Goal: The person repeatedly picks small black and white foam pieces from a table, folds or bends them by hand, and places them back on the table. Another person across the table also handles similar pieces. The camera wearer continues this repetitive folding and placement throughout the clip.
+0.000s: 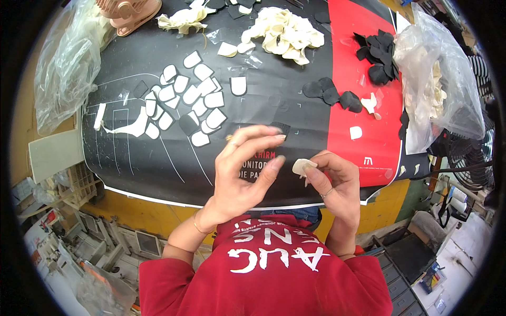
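My right hand (334, 179) pinches a small cream-white rounded patch (302, 166) between thumb and fingers, just above the near edge of the table. Small pale bits show under the patch, too small to name. To its left, my left hand (243, 171) is raised with thumb and fingers apart, and nothing shows between them. A dark piece (283, 128) lies by its fingertips, partly hidden. Farther left lie several white patches with black borders (191, 95), some overlapping. One such patch (238, 86) lies apart from them. A single white patch (356, 132) rests on the red area at right.
A heap of cream pieces (284, 34) lies at the far middle. Black pieces (378, 55) are piled at right, beside a clear plastic bag (440, 79). Another plastic bag (68, 63) and a pink device (129, 13) stand at far left. A white scrap strip (132, 126) lies left.
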`<state>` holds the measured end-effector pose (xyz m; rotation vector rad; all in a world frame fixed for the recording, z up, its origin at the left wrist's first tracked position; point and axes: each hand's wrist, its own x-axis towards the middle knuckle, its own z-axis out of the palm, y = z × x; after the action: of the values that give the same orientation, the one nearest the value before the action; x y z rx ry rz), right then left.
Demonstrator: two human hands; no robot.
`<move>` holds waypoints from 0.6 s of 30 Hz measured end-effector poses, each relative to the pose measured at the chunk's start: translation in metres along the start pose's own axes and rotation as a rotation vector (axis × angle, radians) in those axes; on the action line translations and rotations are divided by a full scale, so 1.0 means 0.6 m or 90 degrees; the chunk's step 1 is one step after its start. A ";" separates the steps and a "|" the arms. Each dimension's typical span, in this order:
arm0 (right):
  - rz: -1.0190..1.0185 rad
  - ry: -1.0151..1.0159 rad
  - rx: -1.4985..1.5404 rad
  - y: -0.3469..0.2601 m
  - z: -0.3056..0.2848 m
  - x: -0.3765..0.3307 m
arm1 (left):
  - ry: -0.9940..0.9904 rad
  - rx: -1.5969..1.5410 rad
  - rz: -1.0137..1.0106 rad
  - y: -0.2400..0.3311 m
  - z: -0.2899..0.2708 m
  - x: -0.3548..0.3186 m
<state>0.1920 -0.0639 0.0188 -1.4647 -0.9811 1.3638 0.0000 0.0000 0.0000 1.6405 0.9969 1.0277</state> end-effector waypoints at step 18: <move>-0.046 0.099 -0.237 0.009 0.037 0.069 | -0.037 0.480 0.093 -0.044 -0.003 -0.016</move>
<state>0.1731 -0.0245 0.0009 -1.7608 -1.2184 1.0341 -0.0088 -0.0020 -0.0266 2.3625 1.3361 0.7197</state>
